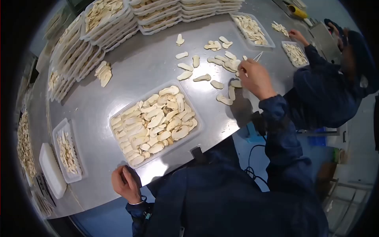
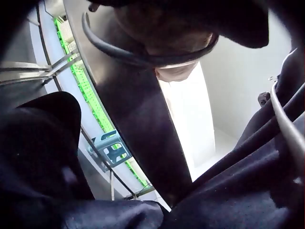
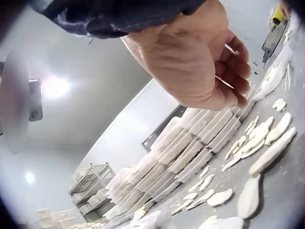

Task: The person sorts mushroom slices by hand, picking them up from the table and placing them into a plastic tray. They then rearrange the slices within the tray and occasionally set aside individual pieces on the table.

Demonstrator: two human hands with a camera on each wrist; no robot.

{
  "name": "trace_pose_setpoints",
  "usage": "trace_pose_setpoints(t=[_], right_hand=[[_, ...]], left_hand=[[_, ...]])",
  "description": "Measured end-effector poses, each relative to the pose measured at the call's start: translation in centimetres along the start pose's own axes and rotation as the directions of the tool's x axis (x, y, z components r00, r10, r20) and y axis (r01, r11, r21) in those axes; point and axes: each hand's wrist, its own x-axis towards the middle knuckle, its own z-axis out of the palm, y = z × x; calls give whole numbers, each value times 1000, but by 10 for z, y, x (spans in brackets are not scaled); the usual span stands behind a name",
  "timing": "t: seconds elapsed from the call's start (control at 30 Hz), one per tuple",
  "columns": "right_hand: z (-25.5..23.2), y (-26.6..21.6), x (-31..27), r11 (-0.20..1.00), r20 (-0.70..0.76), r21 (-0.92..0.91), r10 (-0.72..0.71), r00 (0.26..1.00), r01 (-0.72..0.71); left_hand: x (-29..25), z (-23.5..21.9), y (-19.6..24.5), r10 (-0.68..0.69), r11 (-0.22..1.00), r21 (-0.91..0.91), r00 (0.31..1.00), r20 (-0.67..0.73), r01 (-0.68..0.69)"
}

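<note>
The left hand (image 1: 125, 185), empty and loosely curled, is at seven o'clock from the tray (image 1: 200, 127) of mushroom slices (image 1: 156, 119). The right hand (image 1: 256, 79) is by loose slices (image 1: 202, 78) at two; whether gripping one, I cannot tell. Stacked trays (image 1: 115, 32) stand at eleven.

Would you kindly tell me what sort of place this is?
Probably a food-packing workroom: stacked white trays with what look like mushroom slices, a metal table and a second worker.

"What's the tabletop (image 1: 154, 63) made of?"
"Smooth metal, glossy."
"And the tray (image 1: 200, 127)?"
"Translucent plastic with a slight sheen."
"The pale slices (image 1: 156, 120)?"
"Matt and smooth-faced."
"The sleeve (image 1: 282, 136)?"
"Matt, creased cloth."
</note>
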Motion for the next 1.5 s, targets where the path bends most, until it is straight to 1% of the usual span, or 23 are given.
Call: trace_pose_setpoints(t=[0.1, 0.13, 0.27, 0.37, 0.47, 0.57, 0.67, 0.77, 0.87, 0.97, 1.07, 1.17, 1.27, 1.37, 1.43, 1.47, 1.5], right_hand=[[17, -6, 18, 992, 3, 60, -115, 993, 115], [19, -10, 25, 992, 66, 49, -115, 991, 112], [32, -18, 45, 987, 120, -44, -147, 982, 154], [44, -13, 52, 972, 125, -130, -182, 975, 198], [49, -11, 52, 950, 52, -160, -262, 964, 267], [38, -17, 49, 966, 15, -144, -215, 976, 215], [18, -28, 41, 996, 143, 37, -87, 986, 82], [23, -28, 32, 984, 208, 113, -158, 965, 137], [39, -16, 26, 984, 87, 110, -153, 984, 143], [36, -11, 22, 977, 30, 74, -204, 978, 202], [32, -22, 18, 990, 117, 71, -133, 984, 125], [36, -23, 19, 991, 128, 26, -132, 983, 129], [42, -19, 22, 989, 110, 28, -150, 982, 148], [49, -14, 22, 992, 113, 67, -114, 987, 107], [40, -26, 19, 977, 64, 120, -187, 980, 178], [33, -37, 19, 967, 31, 141, -218, 975, 212], [26, -56, 16, 946, 12, 166, -285, 959, 279]], left_hand=[[1, -2, 1, -12, 1000, 7, 1000, 6, 12], [0, -3, 1, -15, 1000, 9, 1000, 9, 15], [1, -2, 1, -3, 1000, 9, 1000, 1, 3], [1, -2, 1, 16, 1000, 1, 1000, 0, -16], [-1, -4, -2, 3, 1000, 9, 999, 33, -3], [-1, -5, -2, -6, 1000, 6, 999, 41, 6], [1, -3, -2, 68, 997, 25, 998, 2, -68], [1, -3, 1, -11, 1000, -21, 1000, 18, 11], [1, -4, 3, -26, 999, -24, 999, 25, 27], [1, -3, 2, -9, 999, -31, 1000, 13, 9], [1, -4, 4, -33, 999, -8, 999, 25, 33], [3, -2, 5, 26, 999, -31, 1000, -16, -26], [1, -5, 4, -35, 999, -3, 999, 30, 35], [2, -3, 1, 25, 999, -31, 1000, 0, -25], [5, -3, 4, 25, 999, -33, 999, -24, -25], [6, -3, 5, 29, 999, -35, 999, -23, -30], [6, -2, 4, 36, 999, -25, 999, -37, -37]])
